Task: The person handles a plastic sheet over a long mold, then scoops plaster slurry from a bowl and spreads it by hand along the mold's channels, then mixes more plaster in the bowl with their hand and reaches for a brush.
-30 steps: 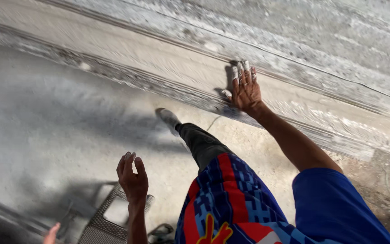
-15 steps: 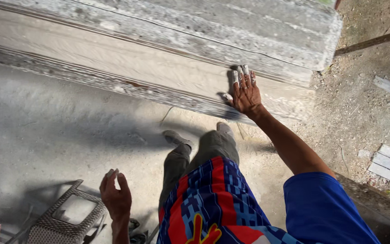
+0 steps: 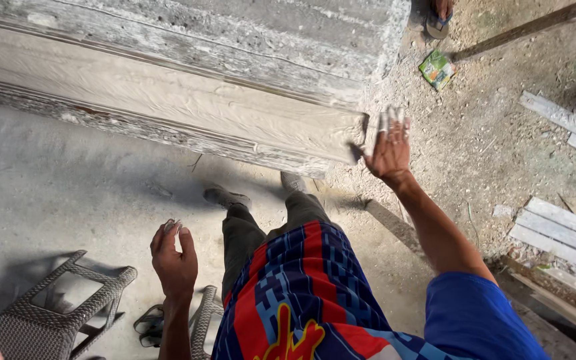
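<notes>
Two hands [image 3: 175, 257] [image 3: 389, 150], one wicker stool [image 3: 55, 310] (grey), one slab [image 3: 168, 100].

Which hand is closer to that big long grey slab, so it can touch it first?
The right hand. It is raised, fingers spread, right at the end of the slab. The left hand hangs low beside the leg, near the woven stool, well away from it.

Concrete slab [image 3: 168, 113] — long, pale grey, lying flat and running from the upper left toward the right, its smoothed top face showing fine trowel streaks, its near edge rough and crumbling. Its right end is sitting just beside the right hand [image 3: 389, 152], which is hovering open, fingers spread and dusted white. Left hand [image 3: 173, 257] — hanging loosely curled, well apart from the slab, fingertips powdered grey.
</notes>
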